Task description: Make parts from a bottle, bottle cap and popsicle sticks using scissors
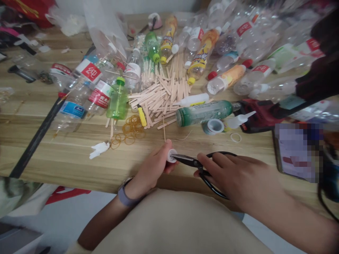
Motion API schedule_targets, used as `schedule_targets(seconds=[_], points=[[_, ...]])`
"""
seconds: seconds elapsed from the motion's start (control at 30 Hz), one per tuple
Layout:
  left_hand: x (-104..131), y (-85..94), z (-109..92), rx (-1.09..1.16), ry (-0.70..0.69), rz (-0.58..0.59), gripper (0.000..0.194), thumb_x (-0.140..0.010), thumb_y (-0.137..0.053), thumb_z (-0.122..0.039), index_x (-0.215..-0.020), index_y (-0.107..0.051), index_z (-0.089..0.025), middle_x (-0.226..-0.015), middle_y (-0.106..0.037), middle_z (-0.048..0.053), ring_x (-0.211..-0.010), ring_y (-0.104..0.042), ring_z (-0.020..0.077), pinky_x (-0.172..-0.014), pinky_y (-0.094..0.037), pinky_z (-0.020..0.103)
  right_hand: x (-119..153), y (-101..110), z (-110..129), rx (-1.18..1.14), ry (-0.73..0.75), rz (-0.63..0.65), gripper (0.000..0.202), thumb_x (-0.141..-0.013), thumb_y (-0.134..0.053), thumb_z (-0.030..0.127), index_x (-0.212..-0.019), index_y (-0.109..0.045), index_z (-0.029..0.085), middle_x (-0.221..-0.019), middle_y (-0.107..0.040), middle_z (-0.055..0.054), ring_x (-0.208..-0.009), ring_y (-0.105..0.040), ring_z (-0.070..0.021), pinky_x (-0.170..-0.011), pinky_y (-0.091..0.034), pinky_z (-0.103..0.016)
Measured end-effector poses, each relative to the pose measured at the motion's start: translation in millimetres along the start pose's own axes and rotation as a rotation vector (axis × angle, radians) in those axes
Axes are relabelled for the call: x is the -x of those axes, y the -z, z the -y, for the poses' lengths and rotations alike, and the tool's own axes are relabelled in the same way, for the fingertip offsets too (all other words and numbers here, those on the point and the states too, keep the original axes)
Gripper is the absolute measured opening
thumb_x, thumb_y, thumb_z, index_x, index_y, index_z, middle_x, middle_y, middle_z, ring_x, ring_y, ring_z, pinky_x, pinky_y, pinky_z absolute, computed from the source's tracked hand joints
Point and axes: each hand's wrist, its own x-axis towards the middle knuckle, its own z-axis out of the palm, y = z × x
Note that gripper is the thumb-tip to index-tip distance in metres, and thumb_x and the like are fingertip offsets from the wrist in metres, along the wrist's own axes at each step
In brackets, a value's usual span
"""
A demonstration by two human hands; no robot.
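Note:
Near the table's front edge, my left hand (155,163) is closed around a small white bottle cap (171,152), its hollow side facing right. Black-handled scissors (187,160) are gripped in my right hand (233,174), fingers around the handles. Their blades lie together, and the tips are inside the cap. A thin wooden skewer (163,121) runs up from beside my left thumb; whether that hand holds it is unclear. Just beyond lie rubber bands (129,130), a small yellow-handled tool (142,116) and a heap of wooden craft sticks (169,84).
Plastic bottles crowd the back, including a green bottle (203,113) lying down. To the right are a tape roll (215,126), a red-and-black power tool (255,116) and a phone (293,151). Bottles bound with sticks (75,102) and a black bar (39,135) are at left.

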Motion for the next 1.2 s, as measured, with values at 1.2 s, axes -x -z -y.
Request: schedule_targets(seconds=[1.2], points=[[-3.5,-7.8,13.1,0.349,-0.093,-0.104,0.042,-0.093,-0.047,-0.053,-0.097,-0.066,-0.016,-0.066,-0.049,-0.002,-0.058,-0.042,0.0127,-0.057,-0.033,0.026,-8.8,4.8,3.9,0.033,-0.152,0.086,0.019,-0.081,-0.078,0.028,-0.096,-0.07,0.021,-0.072,-0.056,-0.001,-0.062,-0.056,-0.0208,-0.055,-0.02,-0.03]])
